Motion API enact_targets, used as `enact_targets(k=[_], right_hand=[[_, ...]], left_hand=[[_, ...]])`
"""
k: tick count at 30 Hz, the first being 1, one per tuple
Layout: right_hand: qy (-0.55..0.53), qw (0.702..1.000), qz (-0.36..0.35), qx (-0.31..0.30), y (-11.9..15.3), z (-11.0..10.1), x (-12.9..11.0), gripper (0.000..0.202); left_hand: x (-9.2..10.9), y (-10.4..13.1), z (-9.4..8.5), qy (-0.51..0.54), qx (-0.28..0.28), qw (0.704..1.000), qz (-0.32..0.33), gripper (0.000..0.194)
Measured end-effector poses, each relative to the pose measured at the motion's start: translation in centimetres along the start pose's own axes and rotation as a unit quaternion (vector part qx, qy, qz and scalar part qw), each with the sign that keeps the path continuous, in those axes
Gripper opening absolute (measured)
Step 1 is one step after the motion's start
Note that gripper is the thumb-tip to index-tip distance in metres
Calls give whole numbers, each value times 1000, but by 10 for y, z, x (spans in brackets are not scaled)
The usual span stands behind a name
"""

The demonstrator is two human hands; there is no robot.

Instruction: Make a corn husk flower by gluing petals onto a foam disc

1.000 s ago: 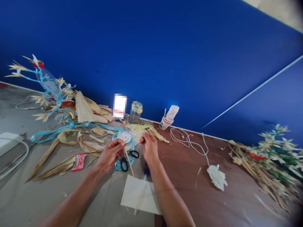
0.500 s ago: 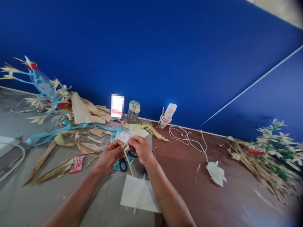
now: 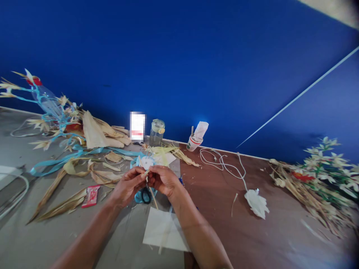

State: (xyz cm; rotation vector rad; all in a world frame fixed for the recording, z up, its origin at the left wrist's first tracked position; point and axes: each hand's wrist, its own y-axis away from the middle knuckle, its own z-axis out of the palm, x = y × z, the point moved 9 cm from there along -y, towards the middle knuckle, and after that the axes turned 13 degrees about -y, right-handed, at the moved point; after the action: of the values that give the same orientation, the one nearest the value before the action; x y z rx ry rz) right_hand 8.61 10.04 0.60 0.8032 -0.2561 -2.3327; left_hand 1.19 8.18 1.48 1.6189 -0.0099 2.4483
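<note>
My left hand (image 3: 126,187) and my right hand (image 3: 166,181) meet over the middle of the table, thumbs and fingers pinched together. Between their fingertips is a small pale piece of corn husk (image 3: 146,174), mostly covered. Just under the hands lie scissors (image 3: 146,195) with a black handle, on something light blue. A thin pale stick (image 3: 154,198) slants down below the fingers. Beyond the fingertips sits a ribbon roll (image 3: 146,161) with a white centre. White paper (image 3: 151,228) lies nearer me, between my forearms.
Dry husks (image 3: 94,130), blue ribbon (image 3: 56,164) and a red packet (image 3: 91,196) lie left, near a plastic bottle (image 3: 46,95) with husk flowers. Behind stand a glass jar (image 3: 157,133) and a paper cup (image 3: 194,143). Rightward are a white cable (image 3: 234,170), crumpled tissue (image 3: 256,203) and white flowers (image 3: 331,164).
Both hands have drawn closer together, and the right fingers have curled in under the small husk piece. The view has shifted slightly; the things on the table lie as before.
</note>
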Motion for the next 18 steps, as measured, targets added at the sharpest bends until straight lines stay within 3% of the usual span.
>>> enact_targets(k=[4, 8, 11, 18], right_hand=[[-23, 1000, 14, -4, -1, -2, 0, 27], [-6, 999, -33, -6, 2, -1, -10, 37], [17, 997, -72, 8, 6, 0, -17, 36], [87, 992, -89, -8, 16, 16, -18, 34]], left_hand=[[2, 0, 0, 20, -3, 1000, 12, 12], [4, 0, -2, 25, 13, 1000, 3, 16], [5, 1, -2, 21, 20, 1000, -9, 18], [3, 1, -2, 21, 21, 1000, -8, 16]])
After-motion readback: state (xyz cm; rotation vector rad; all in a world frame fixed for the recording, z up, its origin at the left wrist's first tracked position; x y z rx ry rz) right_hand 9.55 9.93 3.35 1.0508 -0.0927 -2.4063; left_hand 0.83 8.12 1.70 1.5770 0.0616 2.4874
